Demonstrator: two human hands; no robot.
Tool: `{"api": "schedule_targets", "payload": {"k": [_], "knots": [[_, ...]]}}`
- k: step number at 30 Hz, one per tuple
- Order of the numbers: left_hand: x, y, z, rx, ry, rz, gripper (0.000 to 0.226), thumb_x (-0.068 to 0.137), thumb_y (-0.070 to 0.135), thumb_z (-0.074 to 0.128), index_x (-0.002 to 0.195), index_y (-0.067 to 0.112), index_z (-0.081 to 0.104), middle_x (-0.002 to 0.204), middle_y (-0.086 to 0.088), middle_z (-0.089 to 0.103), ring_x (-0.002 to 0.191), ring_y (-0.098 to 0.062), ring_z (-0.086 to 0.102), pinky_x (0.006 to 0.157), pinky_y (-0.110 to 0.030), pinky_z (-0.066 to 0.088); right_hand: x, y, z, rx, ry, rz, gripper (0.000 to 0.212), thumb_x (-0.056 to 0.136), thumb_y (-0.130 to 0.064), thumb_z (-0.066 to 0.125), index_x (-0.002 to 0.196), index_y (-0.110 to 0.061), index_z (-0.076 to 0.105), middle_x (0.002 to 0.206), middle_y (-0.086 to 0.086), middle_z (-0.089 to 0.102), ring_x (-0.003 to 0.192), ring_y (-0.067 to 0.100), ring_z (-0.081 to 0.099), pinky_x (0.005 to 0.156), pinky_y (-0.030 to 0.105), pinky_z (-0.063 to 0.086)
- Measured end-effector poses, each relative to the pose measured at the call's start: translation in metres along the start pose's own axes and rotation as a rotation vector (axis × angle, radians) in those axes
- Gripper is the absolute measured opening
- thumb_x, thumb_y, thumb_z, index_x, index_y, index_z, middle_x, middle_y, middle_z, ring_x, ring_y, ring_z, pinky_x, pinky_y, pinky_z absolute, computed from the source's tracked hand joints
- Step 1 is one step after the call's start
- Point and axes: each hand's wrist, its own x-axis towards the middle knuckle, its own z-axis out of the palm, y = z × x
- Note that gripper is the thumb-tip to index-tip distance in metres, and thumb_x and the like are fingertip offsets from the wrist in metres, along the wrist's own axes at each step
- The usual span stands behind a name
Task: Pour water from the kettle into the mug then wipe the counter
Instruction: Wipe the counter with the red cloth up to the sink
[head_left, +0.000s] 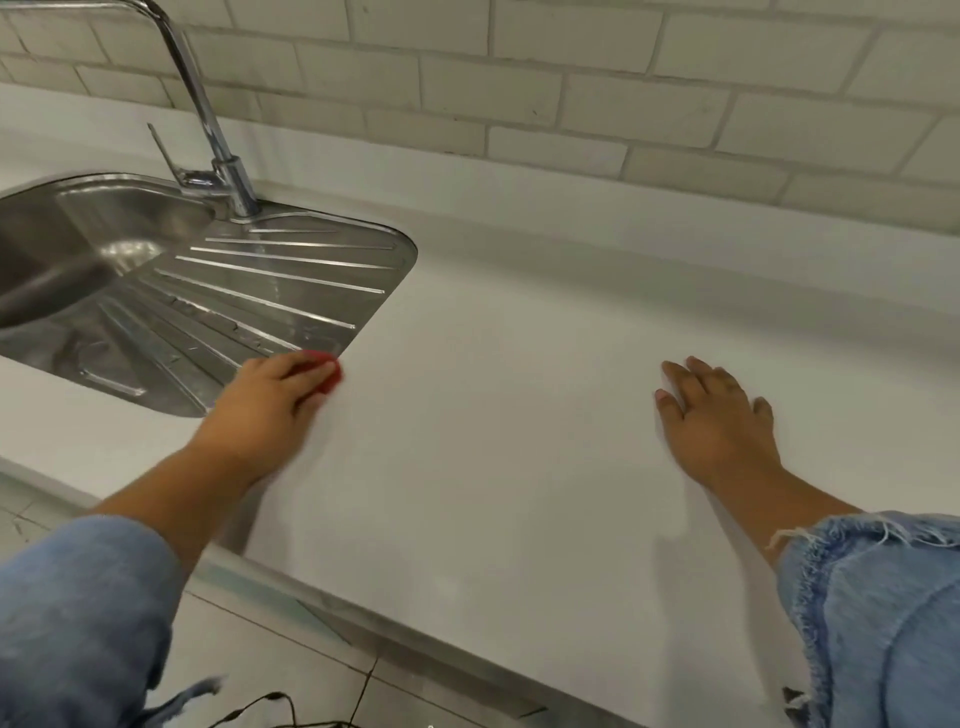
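Wiping step, by the look of it: left hand (270, 392) closed on a red cloth (326, 370), pressed to the counter (493, 415) right at the sink (218, 291) drainboard edge. Right hand (719, 415) flat, fingers spread, holding nothing, well apart to the right. Kettle & mug not in view. To do it well: keep cloth flat w/ even pressure, overlap strokes across the bare middle, work toward the sink.
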Motion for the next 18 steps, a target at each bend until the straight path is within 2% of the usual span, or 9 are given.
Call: {"api": "schedule_targets", "payload": {"k": [2, 3, 5, 8, 11, 14, 18], "knots": [[0.016, 0.01, -0.002, 0.005, 0.036, -0.198, 0.035, 0.094, 0.03, 0.044, 0.123, 0.018, 0.059, 0.124, -0.011, 0.058, 0.11, -0.04, 0.044, 0.094, -0.048, 0.041, 0.001, 0.0, 0.0, -0.004, 0.003, 0.001, 0.053, 0.097, -0.049, 0.014, 0.149, -0.038, 0.011, 0.16, -0.009, 0.007, 0.147, 0.017, 0.006, 0.116, 0.051, 0.011], [0.024, 0.025, -0.001, -0.029, 0.067, -0.216, 0.034, 0.093, 0.029, 0.045, 0.121, 0.015, 0.06, 0.122, -0.014, 0.058, 0.109, -0.041, 0.044, 0.093, -0.048, 0.042, 0.002, -0.001, 0.001, -0.007, 0.01, 0.0, 0.053, 0.097, -0.049, 0.014, 0.148, -0.038, 0.012, 0.16, -0.009, 0.007, 0.146, 0.017, 0.007, 0.116, 0.051, 0.012], [0.041, 0.07, 0.005, -0.151, 0.102, -0.112, 0.039, 0.091, 0.035, 0.043, 0.117, 0.014, 0.062, 0.119, -0.014, 0.059, 0.107, -0.041, 0.048, 0.092, -0.043, 0.043, 0.003, -0.001, 0.001, -0.013, 0.021, 0.001, 0.053, 0.097, -0.048, 0.014, 0.148, -0.038, 0.013, 0.159, -0.008, 0.008, 0.146, 0.017, 0.008, 0.115, 0.051, 0.013], [0.057, 0.146, 0.031, -0.305, 0.031, 0.056, 0.045, 0.086, 0.039, 0.038, 0.118, 0.017, 0.063, 0.12, -0.008, 0.059, 0.105, -0.036, 0.049, 0.091, -0.037, 0.044, 0.004, 0.0, 0.002, -0.001, 0.022, 0.002, 0.052, 0.096, -0.048, 0.015, 0.148, -0.037, 0.015, 0.159, -0.009, 0.01, 0.146, 0.016, 0.008, 0.115, 0.052, 0.012], [0.06, 0.203, 0.057, -0.238, -0.03, 0.266, 0.039, 0.091, 0.036, 0.041, 0.125, 0.025, 0.057, 0.127, -0.002, 0.056, 0.111, -0.031, 0.045, 0.089, -0.038, 0.043, 0.007, 0.0, 0.003, 0.004, 0.021, 0.01, 0.052, 0.096, -0.048, 0.016, 0.147, -0.038, 0.016, 0.159, -0.009, 0.01, 0.145, 0.016, 0.008, 0.116, 0.052, 0.011], [0.079, 0.213, 0.07, -0.158, -0.049, 0.353, 0.038, 0.093, 0.037, 0.04, 0.13, 0.032, 0.05, 0.133, 0.003, 0.052, 0.117, -0.027, 0.042, 0.088, -0.038, 0.037, 0.009, 0.001, 0.005, -0.009, 0.021, 0.017, 0.051, 0.096, -0.048, 0.016, 0.147, -0.038, 0.016, 0.159, -0.01, 0.009, 0.145, 0.015, 0.008, 0.115, 0.051, 0.011], [0.114, 0.172, 0.076, -0.102, -0.03, 0.172, 0.038, 0.093, 0.036, 0.039, 0.129, 0.031, 0.052, 0.135, -0.001, 0.051, 0.119, -0.03, 0.041, 0.092, -0.041, 0.039, 0.01, 0.003, 0.006, 0.004, 0.021, 0.011, 0.052, 0.096, -0.048, 0.016, 0.147, -0.038, 0.015, 0.158, -0.011, 0.009, 0.145, 0.015, 0.007, 0.115, 0.051, 0.01]]}}
